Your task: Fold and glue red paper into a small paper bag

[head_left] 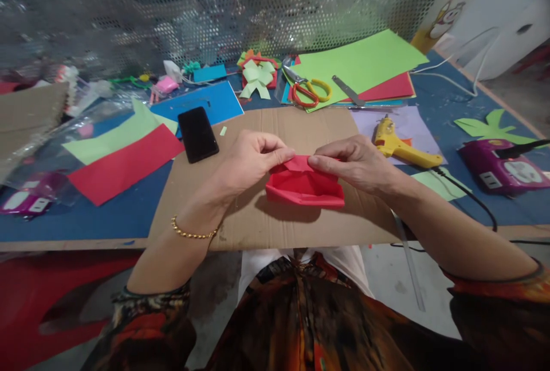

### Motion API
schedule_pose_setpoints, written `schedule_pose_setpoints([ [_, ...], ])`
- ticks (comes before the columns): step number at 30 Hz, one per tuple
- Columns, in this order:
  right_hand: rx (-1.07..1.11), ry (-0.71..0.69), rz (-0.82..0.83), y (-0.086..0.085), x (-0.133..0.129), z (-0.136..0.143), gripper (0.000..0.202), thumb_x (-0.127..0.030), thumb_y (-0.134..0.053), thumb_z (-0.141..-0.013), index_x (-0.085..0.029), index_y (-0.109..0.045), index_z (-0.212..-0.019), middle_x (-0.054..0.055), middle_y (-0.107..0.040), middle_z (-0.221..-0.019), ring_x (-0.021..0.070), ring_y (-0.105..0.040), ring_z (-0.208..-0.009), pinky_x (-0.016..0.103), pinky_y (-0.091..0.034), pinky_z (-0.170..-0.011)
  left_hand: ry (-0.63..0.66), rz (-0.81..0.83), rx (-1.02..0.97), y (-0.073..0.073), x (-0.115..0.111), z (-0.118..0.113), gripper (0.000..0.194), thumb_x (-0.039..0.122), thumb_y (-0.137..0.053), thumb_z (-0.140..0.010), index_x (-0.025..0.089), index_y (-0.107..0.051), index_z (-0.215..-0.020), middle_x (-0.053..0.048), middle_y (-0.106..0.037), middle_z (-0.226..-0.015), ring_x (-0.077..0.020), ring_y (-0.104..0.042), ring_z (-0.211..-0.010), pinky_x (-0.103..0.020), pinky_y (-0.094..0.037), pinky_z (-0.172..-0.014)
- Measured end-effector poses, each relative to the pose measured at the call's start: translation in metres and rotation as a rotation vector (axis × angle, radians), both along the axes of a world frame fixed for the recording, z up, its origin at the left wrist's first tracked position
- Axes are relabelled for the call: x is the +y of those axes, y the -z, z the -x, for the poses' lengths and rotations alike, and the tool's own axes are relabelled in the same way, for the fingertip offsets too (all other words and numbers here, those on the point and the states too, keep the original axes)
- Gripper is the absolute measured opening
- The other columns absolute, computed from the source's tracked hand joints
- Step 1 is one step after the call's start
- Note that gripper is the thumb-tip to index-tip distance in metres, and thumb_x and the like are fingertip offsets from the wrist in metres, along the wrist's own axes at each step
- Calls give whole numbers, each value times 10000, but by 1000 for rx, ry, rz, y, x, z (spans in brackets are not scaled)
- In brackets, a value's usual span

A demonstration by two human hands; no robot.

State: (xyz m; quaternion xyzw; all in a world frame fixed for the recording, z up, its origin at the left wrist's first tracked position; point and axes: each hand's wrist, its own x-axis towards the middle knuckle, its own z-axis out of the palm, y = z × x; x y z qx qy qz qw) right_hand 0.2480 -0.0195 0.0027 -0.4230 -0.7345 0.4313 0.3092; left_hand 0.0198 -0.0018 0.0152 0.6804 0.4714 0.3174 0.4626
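Observation:
A folded red paper box [305, 187] with an open hollow facing me is held over a cardboard sheet [249, 219]. My left hand [258, 159] pinches its far edge at the left, thumb and fingers pressed together on the paper. On the right side of the same edge, my right hand [348, 159] grips the paper between thumb and fingers. A black phone [198, 134] lies left of my left hand. Just beyond my right hand rests a yellow glue gun [404, 147] on purple paper [419, 124].
Orange and yellow scissors [307, 90] and a metal blade [347, 90] lie on green paper [365, 64] at the back. Red paper [124, 167] is at left. A purple power socket [507, 167] with a cable sits at right.

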Motion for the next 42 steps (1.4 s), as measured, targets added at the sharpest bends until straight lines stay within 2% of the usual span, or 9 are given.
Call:
schedule_pose_setpoints([
  [3, 12, 1, 24, 1, -1, 1, 637, -660, -664, -950, -215, -449, -547, -23, -352, -578, 102, -306, -567, 342, -199, -554, 1, -22, 20, 3, 1, -1, 265, 321, -734, -875, 170, -743, -657, -26, -694, -659, -121, -544, -612, -260, -390, -587],
  [8, 27, -21, 95, 3, 0, 2, 627, -641, -668, -937, -219, -415, -548, -29, -324, -580, 97, -292, -559, 333, -188, -534, 35, -78, 55, 4, 1, -1, 354, 315, -691, -899, 173, -637, -578, 14, -540, -559, -108, -443, -574, -264, -308, -550],
  [12, 37, -8, 117, 4, -1, 1, 634, -639, -681, -941, -218, -411, -550, -26, -337, -582, 96, -301, -560, 333, -195, -527, 22, -88, 70, 2, -2, -1, 371, 300, -685, -919, 173, -610, -578, 21, -505, -563, -106, -423, -578, -265, -287, -544],
  [16, 47, -10, 80, 4, 0, -1, 670, -680, -680, -947, -210, -420, -548, -24, -327, -573, 91, -285, -556, 330, -200, -536, 54, -68, 33, 2, -1, 0, 401, 393, -712, -941, 176, -623, -616, 19, -524, -588, -104, -436, -573, -257, -286, -533],
  [19, 39, -18, 48, 4, 0, -2, 664, -682, -678, -955, -206, -453, -550, -23, -354, -566, 89, -308, -555, 325, -214, -542, 108, -6, 25, 3, 1, 2, 403, 488, -760, -913, 173, -688, -674, -2, -601, -635, -112, -490, -588, -247, -331, -527],
  [23, 28, -48, 41, 5, 0, -1, 656, -684, -666, -966, -207, -485, -554, -21, -384, -564, 89, -328, -558, 322, -224, -538, 133, 35, 36, 2, 1, 1, 295, 390, -795, -862, 166, -741, -678, -14, -650, -649, -112, -528, -594, -238, -370, -533],
  [30, 29, -47, 69, 7, 0, -1, 714, -756, -667, -940, -207, -458, -535, -21, -361, -555, 88, -320, -543, 321, -209, -517, 48, 42, -37, 3, -5, -5, 397, 434, -808, -826, 165, -666, -571, 7, -567, -579, -90, -446, -543, -233, -316, -505],
  [36, 23, -52, 67, 7, 2, -2, 729, -829, -656, -908, -207, -521, -552, -14, -414, -562, 88, -352, -545, 322, -222, -520, 24, -6, -24, 1, -8, -6, 320, 272, -750, -856, 163, -661, -568, 20, -553, -571, -86, -444, -545, -233, -314, -506],
  [42, 51, -37, 74, 7, 2, 4, 661, -822, -734, -853, -203, -651, -636, -5, -518, -583, 100, -428, -566, 303, -259, -504, 74, -57, 42, 2, -9, -6, 385, 381, -766, -909, 163, -664, -609, 11, -579, -608, -103, -483, -594, -244, -339, -538],
])
